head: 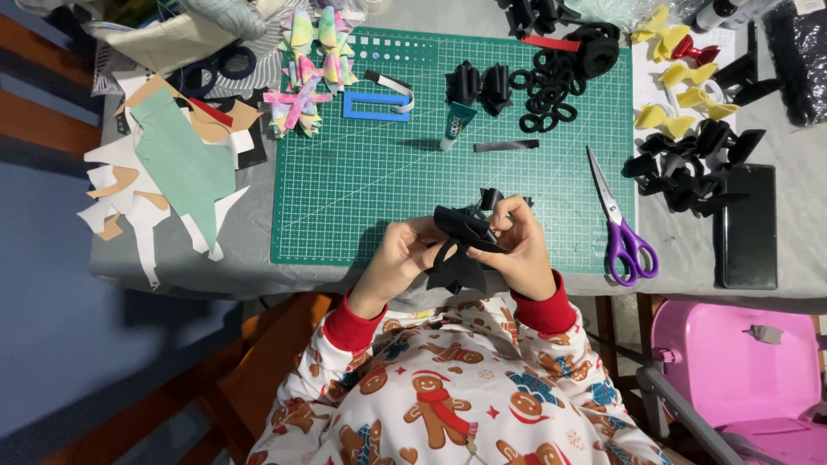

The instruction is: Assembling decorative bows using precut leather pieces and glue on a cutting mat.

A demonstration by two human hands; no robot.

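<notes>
1. The black bow (461, 241) is held up between both hands just above the near edge of the green cutting mat (345, 198), over the front of the worktop (784, 129)
2. The left hand (398, 258) has its grip pressed together on the bow's left side, thumb on top and fingers curled beneath it
3. The right hand (521, 245) pinches the bow's upper right part, fingertips closed around the folded loops near the middle knot
4. By its look the bow is thin felt or foam sheet: very light, soft enough to bend, and not fragile, though the loops would likely crush flat under a hard squeeze
5. The surface seems matt and not slippery, so a light pinch should hold it
6. The best place to take hold is judged to be the gathered centre, where the layers stack and stiffen; the free tails would only flop
7. Its long axis runs roughly left to right and slightly tilted, the left end higher, with the loops lying along that line
8. The two tails point down toward the person's chest, hanging below the hands
9. Near by lie purple-handled scissors (622, 228) to the right, a glue tube (457, 125) further up the mat, a heap of black rings (551, 86), more black bows (689, 164) and yellow bows (672, 77)
</notes>
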